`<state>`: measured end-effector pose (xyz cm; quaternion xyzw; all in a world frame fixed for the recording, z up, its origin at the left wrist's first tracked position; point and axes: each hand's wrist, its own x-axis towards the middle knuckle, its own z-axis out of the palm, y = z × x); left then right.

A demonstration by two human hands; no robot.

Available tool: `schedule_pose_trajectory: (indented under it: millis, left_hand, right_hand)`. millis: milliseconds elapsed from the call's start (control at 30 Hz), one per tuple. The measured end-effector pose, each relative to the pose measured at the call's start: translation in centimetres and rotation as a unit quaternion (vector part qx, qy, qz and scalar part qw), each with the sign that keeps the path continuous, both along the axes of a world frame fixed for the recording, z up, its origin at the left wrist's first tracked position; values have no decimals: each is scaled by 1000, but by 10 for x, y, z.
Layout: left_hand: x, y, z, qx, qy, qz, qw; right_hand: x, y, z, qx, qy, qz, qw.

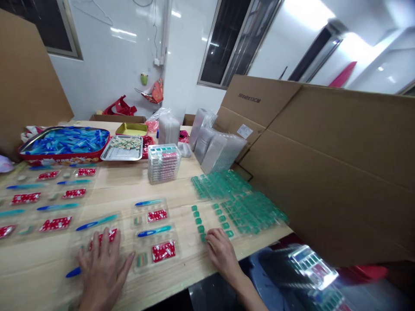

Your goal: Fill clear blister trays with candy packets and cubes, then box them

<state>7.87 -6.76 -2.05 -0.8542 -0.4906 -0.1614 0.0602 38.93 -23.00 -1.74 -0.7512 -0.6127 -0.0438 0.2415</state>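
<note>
My left hand (104, 263) lies with fingers spread over a clear plastic tray holding a red patterned packet (112, 234) and a blue pen-like stick (97, 222). Part of another blue stick (74, 272) shows beside the wrist. My right hand (223, 252) is curled, its fingertips closed at the front edge of a clear sheet with green squares (198, 221); the exact grip is partly hidden. Between my hands lie two filled clear trays (177, 255), each with a blue stick, a red packet and a small striped piece.
More filled trays (55, 223) cover the left of the table. Behind stand a red tin of blue sticks (65, 160), a metal tray of small pieces (125, 156) and stacked clear cases (164, 170). Green-square sheets (223, 183) lie right, beside a tall cardboard box (324, 172).
</note>
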Motion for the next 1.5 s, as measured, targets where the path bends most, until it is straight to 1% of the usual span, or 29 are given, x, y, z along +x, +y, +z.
schedule_pose_trajectory:
  millis: [67,100,167,233,300,333,400,467,533,600,667,700,733,800,833,900,967,1033,1100,1200,1233,1267,1300,1367,1400,1433,1500]
  left_hand:
    - [16,-8,6,33,-44,-105,993]
    - [27,-13,9,33,-58,-159,985]
    - [54,-26,15,0,-62,-257,964]
    - [85,-39,22,-58,-38,-328,942]
    - [115,-50,29,-101,-5,-369,924]
    - [129,-55,32,-104,7,-387,916]
    - [152,-60,37,-76,25,-417,905]
    - [168,-63,40,-37,40,-442,895]
    - [175,-64,43,-15,55,-463,885]
    - [175,-62,47,0,59,-479,876]
    - [170,-57,51,29,47,-487,872]
    - [167,-53,54,45,36,-484,873]
    - [164,-48,56,56,22,-475,878]
    - [159,-36,59,47,-23,-445,894]
    - [157,-29,60,30,-60,-425,903]
    - [154,-14,61,-24,-163,-375,912]
    - [152,0,59,-93,-281,-308,904]
    - [151,14,57,-183,-378,-222,880]
    - [147,29,53,-273,-455,-144,835]
    - [133,56,44,-361,-543,-73,755]
    - [126,66,40,-374,-556,-56,740]
    - [117,76,36,-378,-545,-37,748]
    - [109,85,32,-371,-514,-18,773]
    - [92,102,25,-339,-420,13,842]
    - [85,108,22,-321,-372,24,871]
    - [79,112,20,-308,-333,33,890]
    - [72,117,17,-296,-288,42,910]
  right_hand:
    - [-1,-12,-3,-30,-29,-34,999]
    - [-1,-14,-4,-42,-42,-48,997]
    - [0,-15,-6,-58,-61,-64,994]
    - [1,-12,-6,-62,-70,-59,994]
    - [1,-8,-3,-57,-74,-39,995]
    - [1,-6,-1,-51,-75,-24,996]
    - [-2,-5,6,-32,-72,10,997]
    - [-6,-7,14,-1,-54,38,998]
    - [-11,-10,22,25,-17,58,998]
    - [-12,-14,26,47,39,58,996]
    - [-10,-16,22,90,113,10,989]
    - [-7,-15,17,116,161,-31,980]
    - [-3,-12,9,140,217,-73,963]
    - [4,-1,-11,162,341,-131,916]
    - [8,7,-22,162,400,-141,891]
    - [13,26,-42,154,487,-135,849]
    - [15,48,-53,149,529,-122,826]
    - [15,69,-54,143,544,-108,820]
    - [12,89,-46,124,549,-90,822]
    - [1,115,-30,102,538,-60,835]
    - [-4,123,-25,102,533,-49,838]
    - [-9,132,-22,102,529,-39,842]
    - [-14,140,-20,97,525,-28,845]
    - [-23,157,-18,73,509,-20,858]
    - [-26,164,-19,58,496,-24,866]
    - [-29,170,-20,47,482,-30,875]
    - [-32,179,-23,35,457,-47,888]
